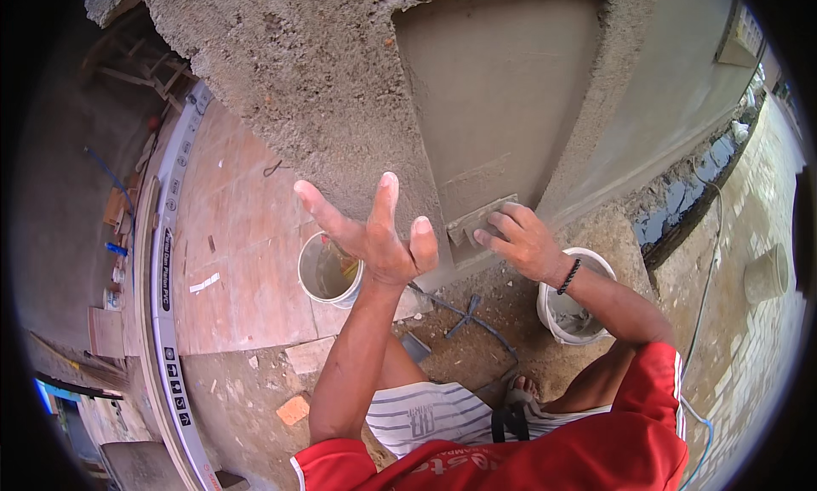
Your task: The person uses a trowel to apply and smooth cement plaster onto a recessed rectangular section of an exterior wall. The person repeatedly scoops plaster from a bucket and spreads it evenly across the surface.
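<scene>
My left hand (385,244) is raised in the air in front of the wall, fingers spread, with nothing in it. Pale dust coats its fingertips. Low on the recessed wall panel (502,91), my right hand (529,246) grips a flat plastering float (482,222) by its back, its face against the grey plaster. The panel looks smooth above the float, with faint drag lines just over it. Rough grey render (315,74) frames the recess. My right fingers partly hide the float's grip.
A white bucket (306,280) with a yellowish-handled tool inside stands left, near reddish tiles (247,227). Another bucket (546,314), holding grey mix, sits below my right wrist. A dark cable (494,339) crosses the ground between them. A third bucket (766,274) stands far right.
</scene>
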Tool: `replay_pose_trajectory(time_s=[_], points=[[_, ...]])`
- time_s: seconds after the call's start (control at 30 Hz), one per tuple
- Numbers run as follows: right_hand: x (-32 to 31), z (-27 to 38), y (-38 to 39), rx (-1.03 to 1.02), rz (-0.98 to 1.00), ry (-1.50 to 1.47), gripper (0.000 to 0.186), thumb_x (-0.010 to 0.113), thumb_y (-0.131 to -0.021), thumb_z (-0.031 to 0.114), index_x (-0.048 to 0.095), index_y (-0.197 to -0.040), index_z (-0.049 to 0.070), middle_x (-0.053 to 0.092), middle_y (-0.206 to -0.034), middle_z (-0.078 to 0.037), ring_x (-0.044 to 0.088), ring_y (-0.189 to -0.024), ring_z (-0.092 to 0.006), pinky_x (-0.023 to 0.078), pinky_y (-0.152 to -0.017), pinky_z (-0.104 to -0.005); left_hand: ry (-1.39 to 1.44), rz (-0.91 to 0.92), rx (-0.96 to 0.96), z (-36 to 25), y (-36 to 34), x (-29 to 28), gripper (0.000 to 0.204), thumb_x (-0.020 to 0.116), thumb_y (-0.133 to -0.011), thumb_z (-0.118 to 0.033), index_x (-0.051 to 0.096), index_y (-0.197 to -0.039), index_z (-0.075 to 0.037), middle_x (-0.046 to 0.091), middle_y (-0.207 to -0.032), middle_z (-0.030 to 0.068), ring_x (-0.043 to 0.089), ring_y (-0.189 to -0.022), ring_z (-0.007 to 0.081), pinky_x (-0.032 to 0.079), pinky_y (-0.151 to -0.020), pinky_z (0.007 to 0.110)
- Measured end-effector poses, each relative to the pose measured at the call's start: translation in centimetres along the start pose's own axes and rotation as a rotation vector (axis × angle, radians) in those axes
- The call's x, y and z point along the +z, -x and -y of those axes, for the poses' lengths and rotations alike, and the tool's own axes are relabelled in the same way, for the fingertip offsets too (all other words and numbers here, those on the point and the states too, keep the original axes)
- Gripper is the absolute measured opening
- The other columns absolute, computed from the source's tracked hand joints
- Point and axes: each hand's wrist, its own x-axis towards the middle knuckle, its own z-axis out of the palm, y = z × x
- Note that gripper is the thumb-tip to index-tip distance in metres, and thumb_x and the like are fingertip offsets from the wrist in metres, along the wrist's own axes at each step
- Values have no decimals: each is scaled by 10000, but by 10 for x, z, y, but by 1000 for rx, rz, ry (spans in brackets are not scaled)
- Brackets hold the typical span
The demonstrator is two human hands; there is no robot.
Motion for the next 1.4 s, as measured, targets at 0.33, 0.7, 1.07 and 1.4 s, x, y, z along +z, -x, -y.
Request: replay_pose_trajectory(time_s=[0.33,0.7,1.07,1.4], points=[[-82,-11,-65,12,-319,79,432,651,-701,49,628,-1122,146,582,-1078,-60,524,-959,-259,466,-821,-382,-60,48,45,1,-7,-3,538,422,-919,-372,449,-1299,7,-4,-1505,361,7,-1415,496,87,-1092,636],[-21,-13,-27,-63,-69,58,426,591,-774,91,576,-1193,169,530,-1155,-76,516,-1023,-266,459,-841,-390,-71,58,40,1,-6,-5,543,414,-927,-395,437,-1339,-43,-20,-1524,321,-5,-1425,469,86,-1102,621],[-53,1,-16,50,-246,-51,455,652,-702,4,630,-1140,128,587,-1075,-59,526,-965,-259,467,-822,-370,-77,65,40,-2,-8,-5,562,419,-930,-404,419,-1336,-16,-31,-1515,340,-8,-1419,483,83,-1096,629],[-68,-32,-51,-14,-218,64,423,631,-741,40,623,-1148,156,584,-1078,-48,538,-967,-267,486,-807,-365,-76,42,45,-1,-9,-1,565,410,-929,-410,420,-1358,-42,-23,-1521,330,-7,-1424,472,77,-1099,624]])
